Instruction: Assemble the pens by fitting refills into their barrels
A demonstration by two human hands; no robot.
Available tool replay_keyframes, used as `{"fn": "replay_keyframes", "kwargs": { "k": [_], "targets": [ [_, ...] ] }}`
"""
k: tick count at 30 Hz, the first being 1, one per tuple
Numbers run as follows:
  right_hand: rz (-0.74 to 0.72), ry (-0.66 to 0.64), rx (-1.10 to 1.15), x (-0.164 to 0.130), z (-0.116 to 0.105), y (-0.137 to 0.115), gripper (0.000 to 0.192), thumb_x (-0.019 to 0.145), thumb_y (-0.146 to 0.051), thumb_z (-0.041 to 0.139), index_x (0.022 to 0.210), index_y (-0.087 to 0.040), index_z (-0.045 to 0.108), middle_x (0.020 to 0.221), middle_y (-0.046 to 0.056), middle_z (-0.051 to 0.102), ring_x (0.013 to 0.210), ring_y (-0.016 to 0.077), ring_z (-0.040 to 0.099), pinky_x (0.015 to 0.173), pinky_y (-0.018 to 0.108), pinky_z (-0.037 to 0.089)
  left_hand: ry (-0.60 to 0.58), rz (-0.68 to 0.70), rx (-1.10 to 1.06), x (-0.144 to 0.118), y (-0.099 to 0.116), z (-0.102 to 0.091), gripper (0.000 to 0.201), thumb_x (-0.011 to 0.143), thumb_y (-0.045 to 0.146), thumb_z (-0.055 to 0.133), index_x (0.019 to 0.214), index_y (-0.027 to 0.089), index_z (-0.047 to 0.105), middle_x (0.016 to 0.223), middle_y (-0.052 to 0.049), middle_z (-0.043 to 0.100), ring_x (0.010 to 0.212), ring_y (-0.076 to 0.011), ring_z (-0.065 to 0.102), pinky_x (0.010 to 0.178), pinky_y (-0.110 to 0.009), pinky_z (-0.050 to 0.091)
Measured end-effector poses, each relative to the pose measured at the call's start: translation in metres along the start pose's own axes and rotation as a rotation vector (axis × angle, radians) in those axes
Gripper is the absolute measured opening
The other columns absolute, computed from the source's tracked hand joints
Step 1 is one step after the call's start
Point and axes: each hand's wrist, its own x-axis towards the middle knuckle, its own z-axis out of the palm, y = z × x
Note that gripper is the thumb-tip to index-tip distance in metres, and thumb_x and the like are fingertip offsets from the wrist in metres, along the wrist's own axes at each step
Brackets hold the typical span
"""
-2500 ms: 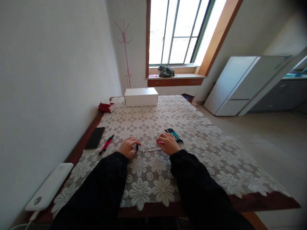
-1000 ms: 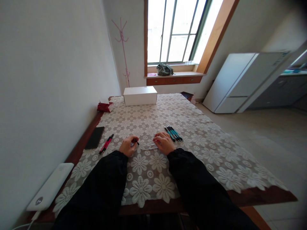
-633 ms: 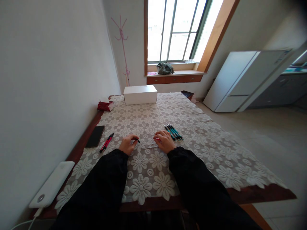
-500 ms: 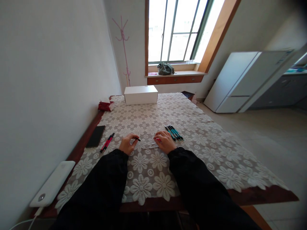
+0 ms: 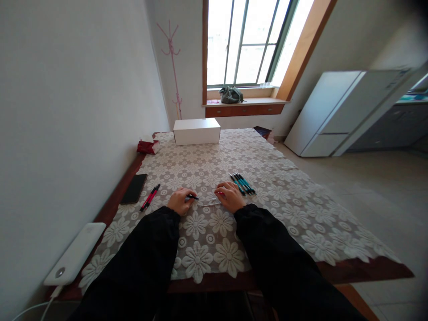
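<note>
Small black pen part [image 5: 192, 196], centre of frame, pinched in fingertips of left hand [image 5: 179, 201]; thin pale rod [image 5: 210, 204] on lace tablecloth [image 5: 267, 209] between both hands; red piece [image 5: 220, 194] gripped under curled right hand [image 5: 230, 197]; teal pens [image 5: 243, 183] just right; red pens [image 5: 150, 197], black phone [image 5: 133, 188] left; white box [image 5: 197, 131] above

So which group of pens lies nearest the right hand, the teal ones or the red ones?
The teal pens: that bundle lies just beyond the right hand, almost at its fingers. The red pens lie out past the left hand, by the black phone.
</note>
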Motion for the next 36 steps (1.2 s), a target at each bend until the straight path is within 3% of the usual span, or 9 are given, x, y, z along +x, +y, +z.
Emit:
{"fn": "replay_keyframes", "kwargs": {
  "k": [15, 23, 28, 36],
  "targets": [
    [-0.089, -0.093, 0.006, -0.001, -0.004, -0.007, 0.007, 0.086, -0.022, 0.067, 0.086, -0.027, 0.072, 0.111, 0.004, 0.069, 0.113, 0.0245, 0.055, 0.105, 0.047, 0.032, -0.019, 0.023, 0.015, 0.001, 0.001, 0.000, 0.018, 0.084, 0.016, 0.063, 0.098, 0.024, 0.072, 0.100, -0.003, 0.075, 0.102, -0.0222, 0.065, 0.096, -0.038, 0.050],
    [-0.133, -0.202, -0.019, -0.002, -0.007, -0.009, 0.006, 0.081, -0.022, 0.073, 0.084, -0.027, 0.070, 0.123, 0.004, 0.065, 0.124, 0.0286, 0.048, 0.109, 0.053, 0.028, -0.047, 0.155, -0.011, 0.000, 0.009, -0.004, 0.020, 0.078, 0.014, 0.066, 0.092, 0.025, 0.074, 0.111, -0.004, 0.072, 0.112, -0.0240, 0.062, 0.105, -0.042, 0.046],
    [-0.134, -0.227, -0.015, -0.002, -0.005, -0.009, 0.007, 0.081, -0.020, 0.073, 0.081, -0.024, 0.068, 0.128, 0.004, 0.063, 0.128, 0.0289, 0.046, 0.110, 0.054, 0.027, -0.101, 0.176, 0.031, -0.001, 0.013, -0.005, 0.009, 0.077, 0.025, 0.075, 0.085, 0.026, 0.076, 0.117, -0.004, 0.070, 0.115, -0.0268, 0.058, 0.108, -0.047, 0.042],
    [-0.138, -0.242, -0.009, -0.002, -0.004, -0.009, 0.003, 0.085, -0.021, 0.069, 0.086, -0.024, 0.069, 0.130, 0.005, 0.062, 0.129, 0.0289, 0.045, 0.111, 0.053, 0.026, -0.067, 0.199, 0.007, 0.000, 0.009, -0.001, 0.004, 0.081, 0.027, 0.073, 0.078, 0.025, 0.075, 0.112, -0.004, 0.072, 0.111, -0.0243, 0.060, 0.105, -0.044, 0.046]
  ]
}}
